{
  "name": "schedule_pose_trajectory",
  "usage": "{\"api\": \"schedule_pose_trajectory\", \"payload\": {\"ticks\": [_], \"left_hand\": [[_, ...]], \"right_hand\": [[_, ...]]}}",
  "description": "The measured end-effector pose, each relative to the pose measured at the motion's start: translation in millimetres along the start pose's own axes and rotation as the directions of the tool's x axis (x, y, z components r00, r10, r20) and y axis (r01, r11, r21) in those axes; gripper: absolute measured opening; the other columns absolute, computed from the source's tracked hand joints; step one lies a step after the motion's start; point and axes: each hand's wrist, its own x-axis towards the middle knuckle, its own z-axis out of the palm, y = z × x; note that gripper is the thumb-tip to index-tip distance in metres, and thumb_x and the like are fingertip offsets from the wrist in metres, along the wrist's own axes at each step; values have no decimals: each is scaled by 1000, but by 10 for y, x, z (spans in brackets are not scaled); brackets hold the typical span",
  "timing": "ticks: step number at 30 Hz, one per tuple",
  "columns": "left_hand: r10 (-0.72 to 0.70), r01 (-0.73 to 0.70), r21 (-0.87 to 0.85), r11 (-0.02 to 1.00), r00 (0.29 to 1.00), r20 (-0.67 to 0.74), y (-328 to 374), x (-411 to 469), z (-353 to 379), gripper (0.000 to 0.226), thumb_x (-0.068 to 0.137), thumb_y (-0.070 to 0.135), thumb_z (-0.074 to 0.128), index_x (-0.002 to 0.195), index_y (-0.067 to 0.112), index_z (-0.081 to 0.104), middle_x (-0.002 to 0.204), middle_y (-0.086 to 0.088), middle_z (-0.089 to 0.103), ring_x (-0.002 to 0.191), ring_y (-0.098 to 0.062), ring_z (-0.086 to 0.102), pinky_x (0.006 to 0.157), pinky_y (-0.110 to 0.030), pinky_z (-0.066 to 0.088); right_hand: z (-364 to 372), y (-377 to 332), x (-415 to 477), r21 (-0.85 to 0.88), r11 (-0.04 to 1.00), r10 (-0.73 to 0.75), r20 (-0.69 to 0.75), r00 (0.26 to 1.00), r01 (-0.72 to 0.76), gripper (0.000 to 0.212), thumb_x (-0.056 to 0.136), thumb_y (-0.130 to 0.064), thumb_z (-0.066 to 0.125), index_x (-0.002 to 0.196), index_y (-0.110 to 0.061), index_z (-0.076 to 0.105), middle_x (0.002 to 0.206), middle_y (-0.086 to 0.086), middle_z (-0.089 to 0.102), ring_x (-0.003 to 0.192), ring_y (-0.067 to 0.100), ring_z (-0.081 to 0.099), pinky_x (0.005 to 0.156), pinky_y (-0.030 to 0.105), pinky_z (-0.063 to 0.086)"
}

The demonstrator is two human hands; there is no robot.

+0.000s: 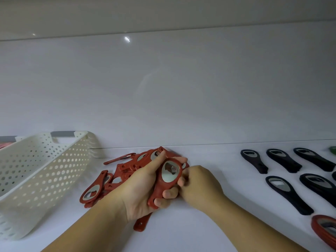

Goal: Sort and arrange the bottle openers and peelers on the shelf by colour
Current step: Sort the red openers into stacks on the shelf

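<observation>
White shelf board (200, 224) lay under us, with a glossy white wall behind. Our left hand (141, 191) gripped a red bottle opener (168, 180), fingers wrapped round its handle and its metal head up, just above the pile of red openers (123, 171) beside the perforated white basket (36, 170). Our right hand (198, 180) touched the opener's head with curled fingers; whether it pinched the rim we could not tell. Black openers (283, 160) lay in rows well to the right, with another red opener (323, 228) at the lower right edge.
</observation>
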Motion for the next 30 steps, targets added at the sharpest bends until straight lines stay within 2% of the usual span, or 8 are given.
{"api": "schedule_pose_trajectory", "payload": {"ticks": [3,6,11,15,17,22,27,30], "left_hand": [[-67,71,-113,991,997,41,77,-78,-7,53,77,52,61,111,11,68,76,-17,61,41,-19,50,43,-16,26],[-54,33,-152,988,990,-134,145,-190,-15,48,92,46,45,99,3,66,69,-15,57,38,-19,47,33,-17,37],[-9,13,8,1000,928,-372,134,-248,-18,48,97,45,38,90,4,63,67,-14,59,51,-23,51,45,-26,42],[-141,137,-35,990,956,-257,116,-250,8,55,96,50,39,106,2,66,79,-18,61,59,-28,60,53,-32,54],[-161,159,-27,987,968,-191,113,-265,36,57,94,49,40,95,0,69,77,-19,62,56,-26,61,47,-29,54],[-139,142,37,989,988,-67,153,-327,64,13,85,17,63,88,8,71,81,-13,64,49,-13,53,36,-17,40],[-92,-6,-324,946,954,-286,245,-288,-51,21,81,10,48,89,-2,64,83,-12,64,45,-11,52,32,-16,40],[-76,-99,-413,905,919,-387,298,-303,-84,18,86,10,45,95,1,58,85,-16,68,43,-16,58,33,-18,45]], "right_hand": [[-71,136,120,201,979,39,-55,998,-27,6,85,-24,60,80,-27,58,83,-9,59,77,14,55,70,29,47],[-197,281,212,269,963,90,-191,977,-36,8,91,-21,54,85,-25,54,91,-8,61,84,15,57,70,28,47],[-375,296,233,655,755,232,-272,934,3,19,93,-11,53,78,-18,60,71,-6,65,57,12,46,53,23,33],[-365,104,66,769,638,91,-133,987,45,14,94,-8,55,83,-10,63,58,-8,64,43,10,36,40,18,30],[-319,0,-27,762,644,14,-109,994,75,12,93,-5,56,84,-7,63,56,-8,62,39,8,40,38,19,33],[-224,-136,-185,795,600,-94,-40,995,89,16,91,-6,58,98,-17,67,75,-4,64,54,11,61,49,20,47],[-91,0,-125,330,916,-193,-137,971,229,18,88,-21,64,91,-39,62,99,-18,61,76,0,58,72,16,49],[0,32,-144,31,934,-356,75,931,355,20,89,-33,62,107,-42,61,110,-26,48,96,-5,50,85,13,43]]}}
